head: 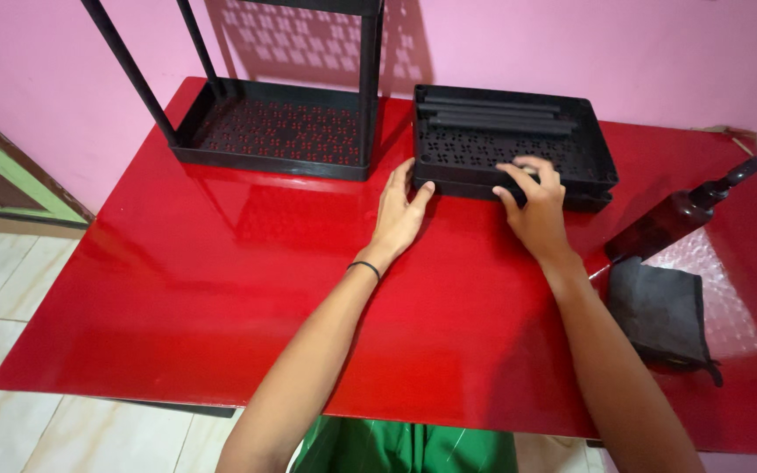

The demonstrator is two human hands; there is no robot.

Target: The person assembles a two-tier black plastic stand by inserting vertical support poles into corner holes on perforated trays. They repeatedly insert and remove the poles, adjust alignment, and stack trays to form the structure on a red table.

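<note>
Head view: L hand lies flat on the red tabletop, fingers together and extended, fingertips touching the front-left corner of the stacked black trays. Grip spread, holding nothing. Thin black band on that wrist.

R hand sits over the front edge of the same stack, near its middle. Fingers curled over the rim, thumb down on the front face. Grip pressed onto the tray edge, not closed around it. Can't tell if the stack is lifted or just resting.

Tray stack: perforated black plastic, at least two nested, at the tabletop's back centre-right, close to the pink wall. A bundle of black tubes lies along the back of the top tray.

Left of it, just beside: black rack w/ a perforated bottom shelf and upright poles running out of frame at top.

Right side of tabletop: dark bottle w/ pump top, lying tilted, well apart from the hands. Dark grey cloth in front of it near the right edge.

Tiled floor at left, green clothing at bottom edge.
</note>
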